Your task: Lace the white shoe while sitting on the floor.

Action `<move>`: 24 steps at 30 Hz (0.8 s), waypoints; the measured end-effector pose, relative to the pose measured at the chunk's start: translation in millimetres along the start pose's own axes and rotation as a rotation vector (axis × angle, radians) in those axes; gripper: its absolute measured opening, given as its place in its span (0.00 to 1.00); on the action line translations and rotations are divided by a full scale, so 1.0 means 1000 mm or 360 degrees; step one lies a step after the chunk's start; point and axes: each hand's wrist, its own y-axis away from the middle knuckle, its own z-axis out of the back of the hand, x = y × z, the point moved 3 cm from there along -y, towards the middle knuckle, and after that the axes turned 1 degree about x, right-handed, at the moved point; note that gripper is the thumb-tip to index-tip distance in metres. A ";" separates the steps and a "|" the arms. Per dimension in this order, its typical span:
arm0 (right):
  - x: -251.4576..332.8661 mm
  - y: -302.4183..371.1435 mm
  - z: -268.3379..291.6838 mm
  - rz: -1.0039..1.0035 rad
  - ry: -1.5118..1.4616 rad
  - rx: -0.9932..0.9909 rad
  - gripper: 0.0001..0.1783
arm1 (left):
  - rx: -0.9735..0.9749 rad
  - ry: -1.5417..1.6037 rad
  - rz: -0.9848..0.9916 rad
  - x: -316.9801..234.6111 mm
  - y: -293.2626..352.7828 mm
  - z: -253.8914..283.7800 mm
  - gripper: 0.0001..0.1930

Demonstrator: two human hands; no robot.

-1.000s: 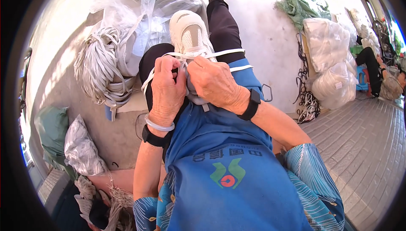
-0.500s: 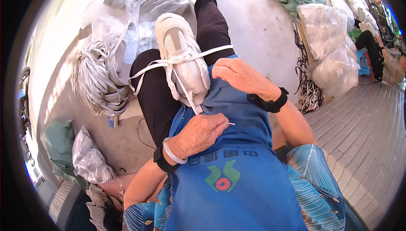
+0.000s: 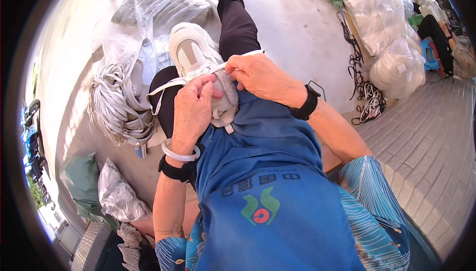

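A white and beige sneaker [image 3: 186, 47] lies across my lap, toe pointing away from me, with mesh on its upper. Flat white shoelace [image 3: 166, 88] ends trail out on both sides, one over my left knee and one past my right knuckles. My left hand [image 3: 192, 107] is at the shoe's lacing, thumb and fingertips pinched on the shoelace. On the lacing's right side, my right hand [image 3: 267, 81] has its fingers curled and pinched on the shoelace. The exact grip of both hands is partly hidden by the fingers.
A large bundle of white laces [image 3: 116, 104] hangs at the left. Behind it lies a clear plastic-wrapped stack [image 3: 158, 8]. Filled plastic bags [image 3: 377, 18] and dark cords [image 3: 356, 67] sit at the right. A blue apron [image 3: 267, 162] covers my lap. Another person sits at the far right.
My left hand has moved up from the apron to the shoe's lacing. My right hand has shifted left and closed in at the shoe. The lace pulled toward me no longer shows stretched out.
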 end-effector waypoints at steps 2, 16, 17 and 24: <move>0.000 -0.005 -0.001 0.0257 0.0130 -0.0132 0.07 | 0.0003 0.0137 -0.0036 0.010 -0.003 -0.005 0.16; -0.008 -0.022 -0.003 0.0377 0.0370 -0.0327 0.08 | -0.0078 0.0396 0.0087 0.005 -0.004 -0.010 0.17; -0.008 -0.022 -0.004 0.0370 0.0423 -0.0249 0.08 | -0.0100 0.0508 0.0108 0.009 -0.006 -0.011 0.17; 0.002 -0.029 0.001 0.0530 0.0614 -0.0055 0.08 | -0.0066 0.0731 0.0223 0.015 -0.005 -0.014 0.17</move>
